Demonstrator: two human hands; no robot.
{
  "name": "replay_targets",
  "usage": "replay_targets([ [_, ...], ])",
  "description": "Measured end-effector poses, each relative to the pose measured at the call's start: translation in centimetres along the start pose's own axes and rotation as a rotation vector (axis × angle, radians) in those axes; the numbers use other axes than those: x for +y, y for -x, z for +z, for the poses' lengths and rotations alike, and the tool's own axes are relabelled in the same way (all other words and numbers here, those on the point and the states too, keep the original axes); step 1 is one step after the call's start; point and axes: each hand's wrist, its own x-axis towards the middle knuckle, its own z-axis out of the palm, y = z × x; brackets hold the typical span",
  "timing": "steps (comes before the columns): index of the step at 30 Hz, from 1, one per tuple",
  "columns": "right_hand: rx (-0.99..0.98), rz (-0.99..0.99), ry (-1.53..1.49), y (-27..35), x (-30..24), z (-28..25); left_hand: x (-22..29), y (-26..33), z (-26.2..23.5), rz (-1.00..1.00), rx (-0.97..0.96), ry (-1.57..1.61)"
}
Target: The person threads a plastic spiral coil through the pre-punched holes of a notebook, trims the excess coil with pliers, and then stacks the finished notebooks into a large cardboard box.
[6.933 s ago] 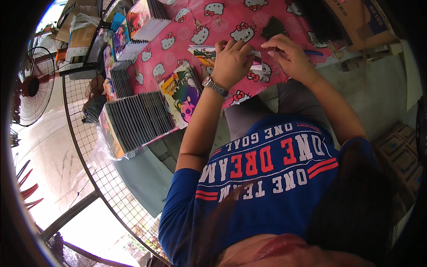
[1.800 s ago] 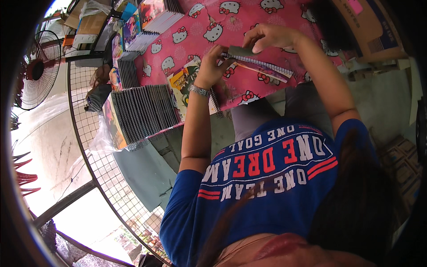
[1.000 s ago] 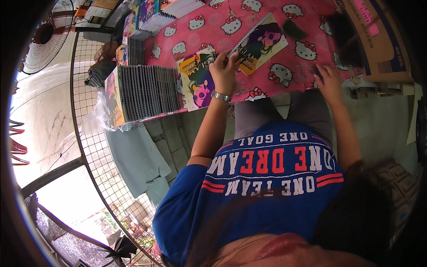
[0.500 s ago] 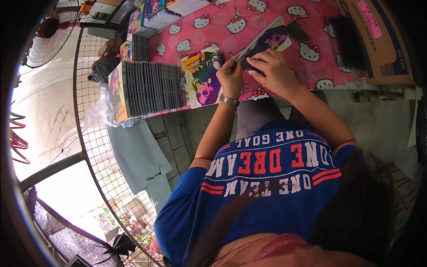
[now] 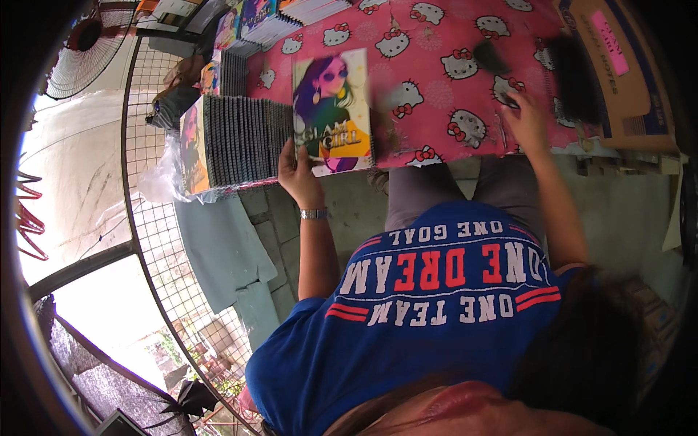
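Where pink cloth (image 5: 436, 94) covers table, notebks (image 5: 243, 138) stacked

Pink cartoon-cat tablecloth (image 5: 436, 73), covering the work surface. Row of spiral-bound notebooks (image 5: 243, 138), standing on edge in clear plastic wrap. Further stacks of notebooks (image 5: 254, 22), far edge. Cardboard box (image 5: 618, 73). Wire mesh panel (image 5: 156, 240). Pedestal fan (image 5: 87, 51). Dark blurred object (image 5: 574, 76), possibly binding combs.
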Motion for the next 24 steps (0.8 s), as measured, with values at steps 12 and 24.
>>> replay_targets([
  [12,-0.729,0.484,-1.219,-0.4,-19.1,11.0,-6.8,-10.0,0.3,-0.539,-0.357,-0.427],
  [24,-0.861,0.619,-1.435,-0.6,-20.5,11.2,-1.3,-7.1,1.0,-0.649,-0.495,-0.159],
])
